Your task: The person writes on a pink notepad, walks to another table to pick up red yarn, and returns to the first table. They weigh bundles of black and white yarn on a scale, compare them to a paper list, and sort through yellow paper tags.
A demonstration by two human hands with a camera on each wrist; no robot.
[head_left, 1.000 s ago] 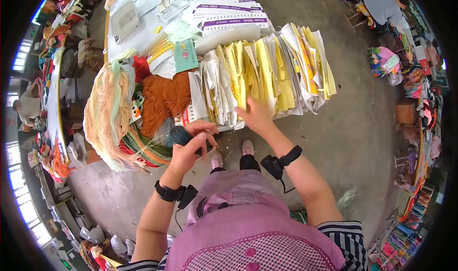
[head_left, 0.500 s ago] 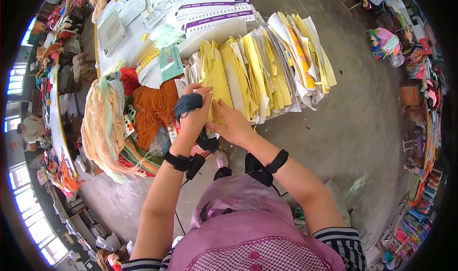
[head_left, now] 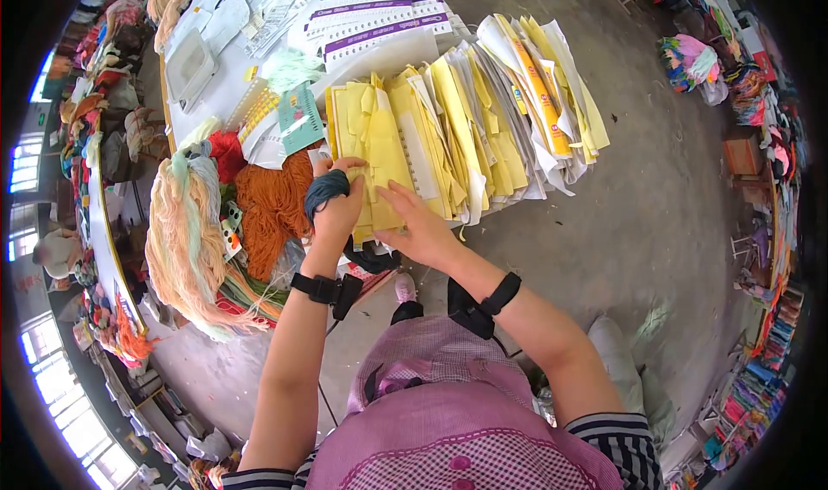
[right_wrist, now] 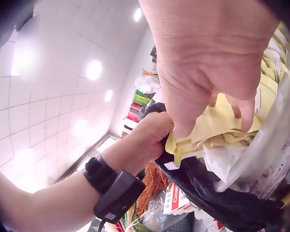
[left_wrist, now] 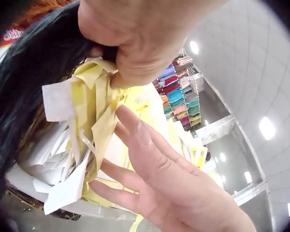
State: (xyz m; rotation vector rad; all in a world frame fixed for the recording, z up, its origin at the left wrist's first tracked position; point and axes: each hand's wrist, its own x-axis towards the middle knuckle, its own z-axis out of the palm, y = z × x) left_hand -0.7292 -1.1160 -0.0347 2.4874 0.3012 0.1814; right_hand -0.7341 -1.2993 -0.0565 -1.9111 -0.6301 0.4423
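In the head view my left hand (head_left: 343, 207) is at the left end of a row of upright yellow and white sheets. A dark teal yarn skein (head_left: 324, 191) loops over this hand, its fingers curled about it. Its lower strands hang dark below the hand, as the skein (right_wrist: 210, 193) shows in the right wrist view. The left thumb and fingertips meet the tops of the yellow sheets (left_wrist: 106, 128). My right hand (head_left: 421, 224) lies against the front of the yellow sheets (head_left: 382, 136) with fingers extended and spread, thumb apart.
Left of the sheets lie rust-orange yarn (head_left: 263, 198) and a large peach skein (head_left: 175, 231). Behind are a green card (head_left: 300, 119), a clear plastic box (head_left: 190, 69) and purple-striped strips (head_left: 379, 46). A yellow-orange printed packet (head_left: 539, 93) stands among the right-hand sheets.
My left hand has moved up from the yarn pile to the sheets, taking the teal skein along. My right hand has shifted left. The yellow sheets at the left end have spread leftward.
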